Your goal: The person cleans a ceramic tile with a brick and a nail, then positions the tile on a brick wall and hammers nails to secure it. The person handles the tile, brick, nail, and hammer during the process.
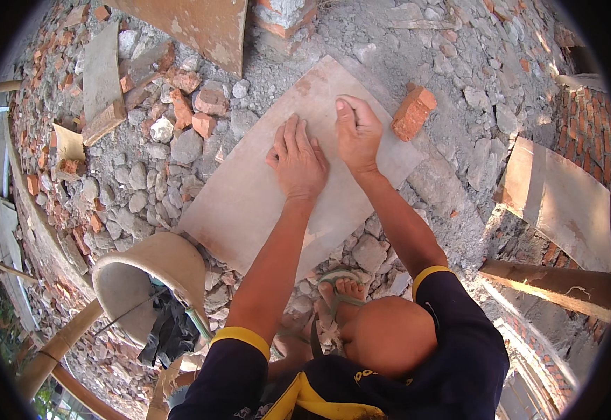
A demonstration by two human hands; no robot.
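A large, pale, rectangular sheet (263, 189) lies in front of me on the rubble. Its material is hard to make out, and reddish-brown stains mark its far part. My left hand (298, 159) rests palm down on the sheet, fingers stretched toward the far side. Just to its right, my right hand (359, 133) is closed against the same surface, thumb uppermost. Whatever its fingers may hold is hidden. A broken red brick (413, 114) sits by the sheet's right edge, close to my right hand.
A tilted pale bucket (153, 280) with black plastic (169, 327) in it stands at the lower left, beside a bamboo pole (60, 346). Stones and brick pieces (211, 99) cover the ground leftward. A brown board (193, 28) lies at the far side, another sheet (557, 199) at right.
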